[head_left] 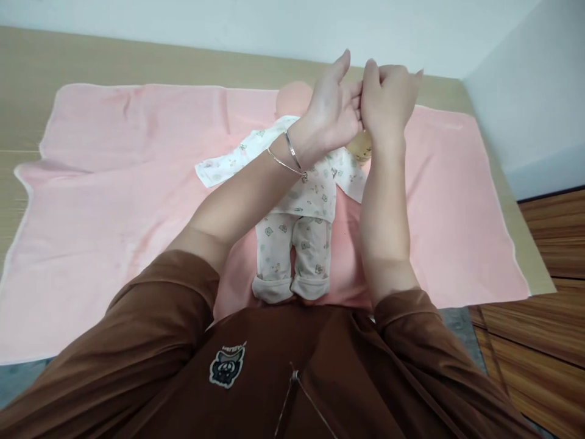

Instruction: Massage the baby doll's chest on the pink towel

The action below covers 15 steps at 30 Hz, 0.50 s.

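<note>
My left hand (336, 113) is raised over the doll's upper body, palm turned up, thumb out and fingers loosely bent. Its fingertips meet my right hand (390, 97), which is curled with its back toward me; most of its fingers and anything inside them are hidden. Below lies a baby doll (292, 100) on its back, its face largely covered by my left hand and wrist. It wears a white printed top (311, 195) and matching trousers (274, 244) with turned-up cuffs. A yellowish round object with dark print (359, 146) shows partly behind my right wrist.
A pink blanket (114, 183) with a pale edge is spread under the doll over a light wooden table (192, 64). White walls (274, 24) stand behind and at the right. Brown wood-grain panels (548, 244) are at the lower right.
</note>
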Available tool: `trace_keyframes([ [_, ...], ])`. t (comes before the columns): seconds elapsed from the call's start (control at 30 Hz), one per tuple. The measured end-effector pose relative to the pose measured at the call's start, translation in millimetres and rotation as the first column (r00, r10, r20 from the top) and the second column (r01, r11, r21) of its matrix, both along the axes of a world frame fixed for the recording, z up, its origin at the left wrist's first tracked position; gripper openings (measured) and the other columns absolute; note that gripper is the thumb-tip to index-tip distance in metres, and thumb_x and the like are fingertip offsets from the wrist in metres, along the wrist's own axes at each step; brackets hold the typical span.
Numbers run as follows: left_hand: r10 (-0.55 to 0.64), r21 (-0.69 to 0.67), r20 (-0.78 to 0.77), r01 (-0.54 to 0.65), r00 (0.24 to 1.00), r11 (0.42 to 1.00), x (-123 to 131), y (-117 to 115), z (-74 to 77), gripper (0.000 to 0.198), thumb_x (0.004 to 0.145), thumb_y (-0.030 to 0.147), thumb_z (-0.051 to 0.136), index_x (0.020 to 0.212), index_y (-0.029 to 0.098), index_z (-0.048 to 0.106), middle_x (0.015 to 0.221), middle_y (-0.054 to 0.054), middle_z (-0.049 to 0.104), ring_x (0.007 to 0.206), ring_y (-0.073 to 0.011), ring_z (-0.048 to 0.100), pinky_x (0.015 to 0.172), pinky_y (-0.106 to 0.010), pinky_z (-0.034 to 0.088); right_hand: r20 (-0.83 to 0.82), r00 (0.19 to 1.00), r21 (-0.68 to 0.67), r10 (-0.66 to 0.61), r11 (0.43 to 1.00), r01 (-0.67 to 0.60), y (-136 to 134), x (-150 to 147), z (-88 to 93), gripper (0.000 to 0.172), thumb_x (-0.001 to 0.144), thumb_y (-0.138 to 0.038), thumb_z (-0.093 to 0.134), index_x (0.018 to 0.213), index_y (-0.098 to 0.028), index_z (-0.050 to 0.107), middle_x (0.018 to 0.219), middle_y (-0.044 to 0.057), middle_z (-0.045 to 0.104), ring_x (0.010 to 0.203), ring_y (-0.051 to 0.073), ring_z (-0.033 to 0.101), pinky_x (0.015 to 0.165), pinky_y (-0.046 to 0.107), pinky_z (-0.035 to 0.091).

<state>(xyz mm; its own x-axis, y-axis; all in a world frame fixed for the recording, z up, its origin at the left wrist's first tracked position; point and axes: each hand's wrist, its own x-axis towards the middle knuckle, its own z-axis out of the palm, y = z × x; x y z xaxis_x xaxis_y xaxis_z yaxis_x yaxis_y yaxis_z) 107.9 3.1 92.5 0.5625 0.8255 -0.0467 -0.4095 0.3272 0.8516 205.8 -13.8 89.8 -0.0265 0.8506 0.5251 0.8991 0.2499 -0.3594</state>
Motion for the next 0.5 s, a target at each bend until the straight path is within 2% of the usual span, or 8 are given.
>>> trace_keyframes([
  [0.13,-0.038,0.032,-0.095,0.042,0.995,0.999,-24.6,-22.6,-5.0,0.065,0.100,0.047,0.007,0.084,0.011,0.059,0.069,-0.006,0.055,0.095,-0.0222,0.062,0.075,-0.033,0.054,0.028,0.997,0.029,-0.071,0.997,0.070,5.6,-3.3,-12.9,0.040,0.094,-0.027,0.020,0.073,-0.019,0.054,0.075,0.005,0.053,0.096,0.026,0.051,0.102,0.060,0.022],
  [0.23,-0.122,-0.056,-0.029,0.120,0.992,0.991,-44.3,-40.6,-6.4,0.056,0.101,0.044,0.013,0.100,0.009,0.057,0.082,-0.005,0.057,0.106,-0.0162,0.058,0.090,-0.031,0.047,0.138,0.951,0.119,-0.276,0.958,0.261,15.2,1.3,-16.9,0.039,0.090,-0.025,0.028,0.061,-0.023,0.053,0.063,0.004,0.050,0.085,0.025,0.052,0.106,0.057,0.014],
  [0.3,-0.164,-0.120,0.008,0.163,0.987,0.979,-56.4,-47.2,-2.7,0.054,0.100,0.044,0.016,0.104,0.008,0.056,0.086,-0.004,0.056,0.110,-0.0139,0.056,0.094,-0.028,0.044,0.205,0.899,0.148,-0.386,0.921,0.361,17.3,3.8,-16.0,0.034,0.085,-0.020,0.034,0.057,-0.024,0.054,0.061,0.003,0.052,0.081,0.024,0.052,0.108,0.056,0.011],
  [0.33,-0.165,-0.135,0.008,0.165,0.986,0.977,-62.0,-48.6,0.9,0.053,0.100,0.044,0.016,0.104,0.009,0.056,0.087,-0.004,0.056,0.111,-0.0137,0.055,0.092,-0.028,0.045,0.218,0.892,0.127,-0.395,0.918,0.376,16.2,4.6,-14.7,0.031,0.083,-0.018,0.036,0.060,-0.023,0.057,0.066,0.003,0.056,0.083,0.024,0.052,0.107,0.059,0.009],
  [0.4,-0.094,-0.110,-0.011,0.093,0.995,0.990,-72.4,-48.7,10.4,0.056,0.100,0.039,0.008,0.104,0.010,0.056,0.089,-0.004,0.056,0.113,-0.0145,0.054,0.083,-0.030,0.048,0.190,0.913,0.025,-0.360,0.932,0.362,10.0,6.2,-10.8,0.022,0.083,-0.019,0.042,0.077,-0.022,0.063,0.091,0.005,0.062,0.097,0.028,0.051,0.103,0.065,0.008],
  [0.47,0.029,-0.016,0.005,-0.029,1.000,0.999,-82.2,-47.0,19.8,0.062,0.098,0.028,-0.002,0.108,0.007,0.055,0.100,-0.003,0.055,0.115,-0.0146,0.050,0.080,-0.032,0.046,0.156,0.933,-0.077,-0.325,0.938,0.339,0.5,8.6,-6.5,0.018,0.083,-0.025,0.050,0.096,-0.024,0.062,0.121,0.007,0.052,0.117,0.035,0.040,0.101,0.067,0.007],
  [0.5,0.082,0.052,0.015,-0.083,0.997,0.995,-86.8,-46.1,23.4,0.065,0.096,0.024,-0.006,0.112,0.005,0.053,0.105,-0.003,0.054,0.117,-0.0146,0.048,0.081,-0.032,0.043,0.158,0.936,-0.122,-0.316,0.934,0.336,-4.6,10.4,-4.4,0.021,0.082,-0.028,0.054,0.103,-0.026,0.059,0.130,0.006,0.045,0.124,0.037,0.032,0.101,0.068,0.007],
])
